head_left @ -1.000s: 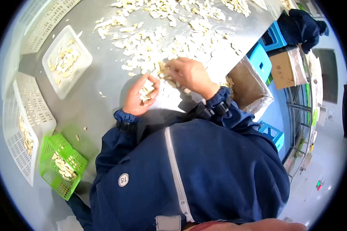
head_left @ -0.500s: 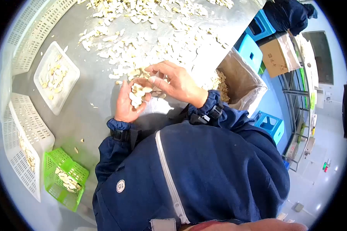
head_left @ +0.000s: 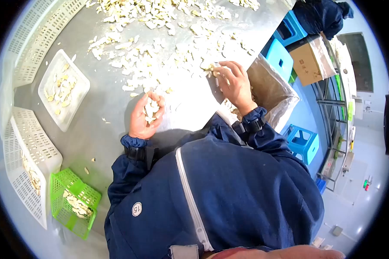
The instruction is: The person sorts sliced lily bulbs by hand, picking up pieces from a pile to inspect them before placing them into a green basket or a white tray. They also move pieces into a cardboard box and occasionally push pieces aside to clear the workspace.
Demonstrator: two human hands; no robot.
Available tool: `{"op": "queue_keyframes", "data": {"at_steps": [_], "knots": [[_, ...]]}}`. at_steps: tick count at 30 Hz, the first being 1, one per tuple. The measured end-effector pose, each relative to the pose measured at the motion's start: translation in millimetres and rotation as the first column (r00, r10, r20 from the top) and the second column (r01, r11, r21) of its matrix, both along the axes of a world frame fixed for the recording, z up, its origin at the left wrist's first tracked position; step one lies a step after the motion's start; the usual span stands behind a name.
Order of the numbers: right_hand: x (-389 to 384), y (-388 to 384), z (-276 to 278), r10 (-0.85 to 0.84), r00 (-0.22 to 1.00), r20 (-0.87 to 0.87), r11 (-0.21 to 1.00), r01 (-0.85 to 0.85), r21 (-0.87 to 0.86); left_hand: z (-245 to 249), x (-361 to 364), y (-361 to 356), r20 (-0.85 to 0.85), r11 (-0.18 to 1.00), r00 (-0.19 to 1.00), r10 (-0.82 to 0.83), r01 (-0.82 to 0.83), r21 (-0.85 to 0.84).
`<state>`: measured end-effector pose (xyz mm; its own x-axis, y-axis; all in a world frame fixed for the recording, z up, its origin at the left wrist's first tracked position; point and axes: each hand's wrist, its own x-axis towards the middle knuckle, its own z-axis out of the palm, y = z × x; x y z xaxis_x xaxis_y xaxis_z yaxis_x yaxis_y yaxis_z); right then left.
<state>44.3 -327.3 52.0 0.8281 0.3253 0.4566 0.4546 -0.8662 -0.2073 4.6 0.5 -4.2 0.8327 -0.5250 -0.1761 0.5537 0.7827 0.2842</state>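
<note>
My left hand (head_left: 145,115) is turned palm up with its fingers curled round a small heap of pale slices (head_left: 151,109). To the right, my right hand (head_left: 234,82) reaches over the table's edge beside the lined box, its fingers bent over a few slices (head_left: 208,69). Whether those fingers grip any slice is hard to make out. Many loose pale slices (head_left: 160,52) lie scattered on the metal table (head_left: 106,93) beyond both hands.
On the left stand a white tray (head_left: 83,84) with slices, a white basket (head_left: 47,151) and a green basket (head_left: 80,187). A plastic-lined box (head_left: 272,88) is at the right, near blue stools (head_left: 281,58), a cardboard carton (head_left: 306,64) and a person in dark clothes (head_left: 320,17).
My right hand has moved away from my left hand, to the right, to the table's edge by the lined box. My left hand stays nearly in place, still holding slices.
</note>
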Motion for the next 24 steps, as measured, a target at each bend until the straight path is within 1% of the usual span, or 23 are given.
{"op": "queue_keyframes", "data": {"at_steps": [1, 3, 4, 5, 7, 9, 10, 13, 15, 16, 17, 19, 20, 23, 24], "knots": [[2, 4, 4, 0.004, 1.0, -0.002, 0.999, -0.003, 0.046, 0, 0, 0, 0.001, 1.0, 1.0, 0.001, -0.001, -0.008], [2, 23, 7, 0.175, 0.98, -0.09, 0.975, -0.16, 0.153, 0, 0, 0, 0.003, 1.0, 1.0, -0.002, 0.002, -0.018], [-1, 37, 8, 0.268, 0.959, -0.093, 0.957, -0.254, 0.139, 0, 0, 0, 0.005, 1.0, 1.0, -0.002, 0.002, -0.021], [-2, 45, 1, 0.359, 0.92, -0.157, 0.927, -0.333, 0.174, -1, 0, 0, 0.007, 1.0, 1.0, 0.0, 0.0, -0.026], [-6, 69, -6, 0.545, 0.82, -0.176, 0.838, -0.523, 0.156, 0, -1, 1, -0.006, 1.0, 1.0, 0.015, -0.015, -0.021], [-13, 80, -5, 0.646, 0.717, -0.261, 0.76, -0.635, 0.139, 0, -2, 0, -0.018, 1.0, 1.0, 0.011, -0.012, -0.016], [-16, 78, -9, 0.664, 0.706, -0.246, 0.745, -0.652, 0.14, 0, -2, 0, -0.019, 1.0, 1.0, 0.008, -0.008, -0.014], [-10, 43, -16, 0.546, 0.812, -0.205, 0.838, -0.531, 0.126, 2, -1, 0, -0.008, 1.0, 1.0, 0.013, -0.013, 0.011], [-9, 18, -6, 0.351, 0.924, -0.155, 0.936, -0.34, 0.094, 3, -2, 0, -0.005, 0.999, 1.0, 0.018, -0.017, 0.03], [-6, 5, -2, 0.269, 0.944, -0.191, 0.962, -0.253, 0.101, 4, -1, -1, -0.004, 0.999, 1.0, 0.018, -0.018, 0.034], [-2, -7, -3, 0.193, 0.973, -0.13, 0.981, -0.19, 0.034, 4, -1, -2, -0.002, 0.999, 1.0, 0.016, -0.016, 0.039], [6, -17, 2, 0.042, 0.993, -0.108, 0.999, -0.046, -0.029, 6, 0, -3, -0.012, 0.999, 1.0, 0.01, -0.01, 0.039], [10, -17, 2, 0.009, 0.996, -0.087, 1.0, -0.01, -0.015, 6, 0, -3, -0.016, 0.999, 1.0, 0.008, -0.007, 0.041], [31, 9, 9, 0.167, 0.971, -0.17, 0.986, -0.164, 0.029, 5, 0, -3, -0.018, 0.999, 1.0, 0.004, -0.003, 0.038], [37, 21, 8, 0.17, 0.977, -0.128, 0.984, -0.175, -0.023, 5, 0, -2, -0.021, 0.999, 1.0, 0.004, -0.003, 0.04]]}}
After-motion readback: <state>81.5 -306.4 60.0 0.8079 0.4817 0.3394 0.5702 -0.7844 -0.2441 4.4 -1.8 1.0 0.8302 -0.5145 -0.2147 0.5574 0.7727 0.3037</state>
